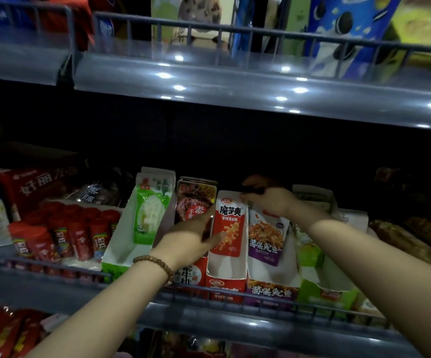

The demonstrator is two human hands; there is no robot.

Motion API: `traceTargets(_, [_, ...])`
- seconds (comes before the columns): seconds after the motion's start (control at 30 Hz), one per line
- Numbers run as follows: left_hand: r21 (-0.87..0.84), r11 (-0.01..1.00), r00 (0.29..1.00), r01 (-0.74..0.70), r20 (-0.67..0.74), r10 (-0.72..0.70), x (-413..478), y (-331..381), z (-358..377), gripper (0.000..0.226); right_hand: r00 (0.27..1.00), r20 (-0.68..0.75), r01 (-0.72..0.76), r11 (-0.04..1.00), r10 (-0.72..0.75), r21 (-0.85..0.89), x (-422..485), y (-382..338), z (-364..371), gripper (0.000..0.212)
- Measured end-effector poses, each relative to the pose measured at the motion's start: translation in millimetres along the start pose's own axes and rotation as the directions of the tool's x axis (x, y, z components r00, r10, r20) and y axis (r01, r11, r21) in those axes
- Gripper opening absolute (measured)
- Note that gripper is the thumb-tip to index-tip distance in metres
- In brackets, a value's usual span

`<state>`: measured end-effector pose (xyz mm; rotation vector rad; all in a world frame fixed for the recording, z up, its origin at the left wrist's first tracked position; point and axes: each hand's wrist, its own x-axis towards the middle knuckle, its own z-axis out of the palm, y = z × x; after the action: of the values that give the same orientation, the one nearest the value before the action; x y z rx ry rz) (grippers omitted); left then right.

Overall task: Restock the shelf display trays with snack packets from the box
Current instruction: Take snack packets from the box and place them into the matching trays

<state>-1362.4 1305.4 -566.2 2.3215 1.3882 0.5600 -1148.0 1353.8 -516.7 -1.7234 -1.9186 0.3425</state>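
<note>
Several white display trays stand side by side on the middle shelf. My left hand (192, 232) grips the dark red packets (192, 202) in the second tray, its thumb against the red-and-white packet (228, 226) in the red tray (224, 286). My right hand (267, 197) reaches over that tray's back end, fingers curled around the tops of packets there; what it holds is dark and partly hidden. The green tray (121, 250) at the left holds a green-and-white packet (151, 215). A purple packet (267, 236) lies in the tray under my right wrist.
Red cans (62, 236) stand left of the trays. A wire rail (235, 297) runs along the shelf's front edge. The upper shelf (235, 81) overhangs and carries cookie boxes (343, 24). More packets lie at the far right (410, 239) and on the lower shelf (10, 332).
</note>
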Motion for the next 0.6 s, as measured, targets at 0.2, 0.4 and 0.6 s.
traceTargets(0.2, [0.106, 0.992, 0.984, -0.065, -0.16, 0.081, -56, 26, 3, 0.055, 0.988, -0.082, 0.135, 0.99, -0.131, 0.04, -102, -25, -7, 0.036])
traceTargets(0.4, [0.154, 0.977, 0.987, -0.144, -0.052, 0.154, -134, 27, 47, 0.068, 0.963, 0.121, 0.243, 0.97, -0.24, -0.005, -216, -7, 20, 0.044])
traceTargets(0.6, [0.126, 0.987, 0.991, -0.103, 0.093, 0.092, -209, 8, 116, 0.073, 0.935, 0.311, 0.16, 0.985, -0.172, 0.066, -313, 25, 79, 0.054])
